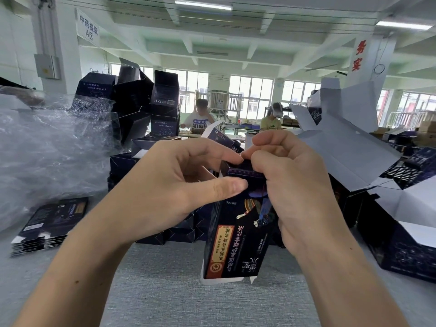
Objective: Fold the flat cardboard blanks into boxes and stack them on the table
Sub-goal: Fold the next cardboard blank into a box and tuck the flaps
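Left fingers (212,151): I pinch the box (236,244) top.
Right fingers (273,140): curled round its top corner.
Blanks (50,223): stacked well left.

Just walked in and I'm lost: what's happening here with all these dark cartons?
A person is folding a dark printed box, held above the grey table. The left hand pinches its top end between thumb and forefinger, while the right hand curls round the same end. The white flaps at the bottom end stick out untucked. A stack of flat blanks lies on the table to the left, and folded boxes are piled behind.
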